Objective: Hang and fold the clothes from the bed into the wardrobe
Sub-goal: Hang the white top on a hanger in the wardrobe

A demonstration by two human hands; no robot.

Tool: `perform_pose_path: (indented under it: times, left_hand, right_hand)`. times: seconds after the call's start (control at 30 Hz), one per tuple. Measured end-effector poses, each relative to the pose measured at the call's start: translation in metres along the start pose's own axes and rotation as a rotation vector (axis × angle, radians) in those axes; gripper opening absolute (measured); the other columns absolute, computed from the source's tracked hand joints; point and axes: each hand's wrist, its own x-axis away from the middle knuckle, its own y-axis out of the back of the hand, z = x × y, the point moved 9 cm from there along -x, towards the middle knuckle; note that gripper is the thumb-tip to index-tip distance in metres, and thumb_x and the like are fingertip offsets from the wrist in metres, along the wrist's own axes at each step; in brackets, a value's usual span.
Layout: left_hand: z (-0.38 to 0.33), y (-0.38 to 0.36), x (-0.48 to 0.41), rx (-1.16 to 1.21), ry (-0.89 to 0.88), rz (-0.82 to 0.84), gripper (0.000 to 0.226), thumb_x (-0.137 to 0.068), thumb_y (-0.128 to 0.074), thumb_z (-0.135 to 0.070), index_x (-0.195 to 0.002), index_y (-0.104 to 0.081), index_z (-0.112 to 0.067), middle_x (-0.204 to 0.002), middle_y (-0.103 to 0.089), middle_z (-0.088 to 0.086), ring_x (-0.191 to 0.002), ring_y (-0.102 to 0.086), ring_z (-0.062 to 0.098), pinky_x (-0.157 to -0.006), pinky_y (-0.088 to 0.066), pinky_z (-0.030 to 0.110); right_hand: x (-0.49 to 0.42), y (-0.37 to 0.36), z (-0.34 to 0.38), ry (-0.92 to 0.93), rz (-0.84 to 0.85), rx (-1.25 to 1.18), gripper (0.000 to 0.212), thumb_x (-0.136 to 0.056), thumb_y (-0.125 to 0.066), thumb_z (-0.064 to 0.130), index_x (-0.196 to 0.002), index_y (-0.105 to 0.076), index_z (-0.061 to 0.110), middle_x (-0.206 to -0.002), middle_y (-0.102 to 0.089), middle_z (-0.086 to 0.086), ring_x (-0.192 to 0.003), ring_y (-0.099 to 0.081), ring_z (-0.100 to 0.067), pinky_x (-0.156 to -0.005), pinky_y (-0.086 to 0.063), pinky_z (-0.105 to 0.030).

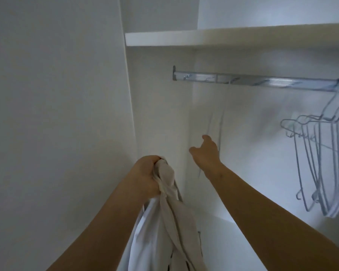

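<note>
Left hand (147,175) fisted around bunched pale clothes (170,222), near left. Right hand (205,153) open, reaching toward faint blurred hanger (217,122) under rail (262,80). Risk: missing that thin wire, or dragging clothes loose through one-handed grip.

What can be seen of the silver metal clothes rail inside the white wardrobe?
The silver metal clothes rail is a flat-faced, shiny bar running horizontally under the white shelf. Its left end sits in a small bracket on the wardrobe's side panel; its right end runs out of frame. A cluster of empty pale wire hangers hangs from it at the far right; the rest of the rail looks bare. Neither hand touches it: the open right hand reaches up below it.
</note>
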Motion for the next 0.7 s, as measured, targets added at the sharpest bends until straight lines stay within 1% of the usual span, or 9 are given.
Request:
perform_pose_path:
  times: [0.07,0.1,0.17,0.2,0.3,0.43,0.5,0.6,0.7]
  left_hand:
    - [0.008,-0.005,-0.008,-0.020,0.074,0.057,0.030,-0.091,-0.040,-0.008,-0.061,-0.042,-0.008,-0.056,-0.042,0.008,-0.052,-0.043,0.018,-0.056,-0.037,0.028]
    - [0.010,-0.005,-0.015,-0.003,0.101,0.047,0.029,-0.090,-0.041,-0.008,-0.062,-0.043,-0.007,-0.055,-0.042,0.008,-0.053,-0.042,0.018,-0.057,-0.038,0.029]
    - [0.012,-0.004,-0.019,0.019,0.144,0.041,0.028,-0.090,-0.042,-0.009,-0.062,-0.044,-0.007,-0.058,-0.042,0.007,-0.056,-0.041,0.018,-0.056,-0.040,0.027]
    - [0.011,-0.005,-0.015,0.046,0.151,0.023,0.028,-0.090,-0.042,-0.009,-0.063,-0.044,-0.007,-0.059,-0.042,0.007,-0.056,-0.041,0.017,-0.056,-0.040,0.027]
    - [0.007,-0.005,-0.021,0.064,0.144,0.005,0.028,-0.090,-0.042,-0.009,-0.062,-0.044,-0.007,-0.053,-0.044,0.008,-0.056,-0.041,0.018,-0.058,-0.038,0.029]
    - [0.006,-0.007,-0.026,0.094,0.142,-0.001,0.026,-0.090,-0.043,-0.007,-0.063,-0.043,-0.010,-0.063,-0.041,0.006,-0.058,-0.040,0.016,-0.060,-0.036,0.026]
    - [0.008,-0.012,-0.026,0.077,0.144,0.008,0.027,-0.089,-0.042,-0.007,-0.063,-0.040,-0.013,-0.065,-0.035,0.003,-0.058,-0.037,0.014,-0.059,-0.034,0.024]
    - [0.009,-0.025,-0.027,-0.006,0.129,0.011,0.030,-0.091,-0.040,-0.007,-0.061,-0.040,-0.011,-0.057,-0.039,0.005,-0.056,-0.038,0.017,-0.057,-0.035,0.026]
    - [0.009,-0.044,-0.029,-0.130,0.070,0.036,0.033,-0.092,-0.039,-0.006,-0.059,-0.042,-0.007,-0.052,-0.042,0.008,-0.056,-0.039,0.018,-0.057,-0.035,0.028]
  right_hand:
    - [-0.021,-0.001,-0.011,-0.047,-0.019,-0.035,0.072,-0.087,-0.053,0.017,-0.148,-0.014,0.018,-0.143,-0.036,-0.014,-0.118,-0.047,-0.032,-0.096,-0.044,-0.044]
    - [-0.028,-0.003,-0.015,-0.074,-0.010,-0.113,0.071,-0.087,-0.052,0.013,-0.147,-0.014,0.019,-0.139,-0.040,-0.016,-0.107,-0.054,-0.031,-0.083,-0.050,-0.040]
    - [-0.039,-0.010,-0.024,-0.149,0.027,-0.345,0.059,-0.089,-0.046,0.004,-0.142,-0.024,0.020,-0.122,-0.052,-0.018,-0.076,-0.058,-0.024,-0.054,-0.047,-0.027]
    - [-0.044,-0.012,-0.028,-0.188,0.021,-0.458,0.048,-0.091,-0.044,0.004,-0.134,-0.033,0.021,-0.107,-0.057,-0.015,-0.063,-0.053,-0.019,-0.046,-0.042,-0.022]
    - [-0.059,0.001,-0.037,-0.215,-0.128,-0.545,0.014,-0.097,-0.038,0.013,-0.105,-0.049,0.015,-0.075,-0.047,-0.004,-0.056,-0.040,-0.013,-0.049,-0.034,-0.023]
    - [-0.060,0.028,-0.049,-0.187,-0.242,-0.486,0.018,-0.098,-0.040,0.021,-0.098,-0.057,0.014,-0.075,-0.050,-0.008,-0.072,-0.047,-0.023,-0.068,-0.040,-0.032]
    - [-0.056,0.039,-0.057,-0.195,-0.249,-0.505,0.020,-0.098,-0.041,0.022,-0.092,-0.058,0.013,-0.064,-0.047,-0.005,-0.061,-0.045,-0.022,-0.062,-0.039,-0.030]
    - [-0.049,0.056,-0.070,-0.242,-0.266,-0.642,0.026,-0.097,-0.044,0.020,-0.077,-0.060,0.016,-0.053,-0.038,-0.001,-0.038,-0.036,-0.011,-0.041,-0.031,-0.020]
    - [-0.042,0.085,-0.086,-0.264,-0.358,-0.631,0.033,-0.097,-0.046,0.019,-0.066,-0.055,0.021,-0.053,-0.041,-0.002,-0.043,-0.033,-0.014,-0.044,-0.029,-0.024]
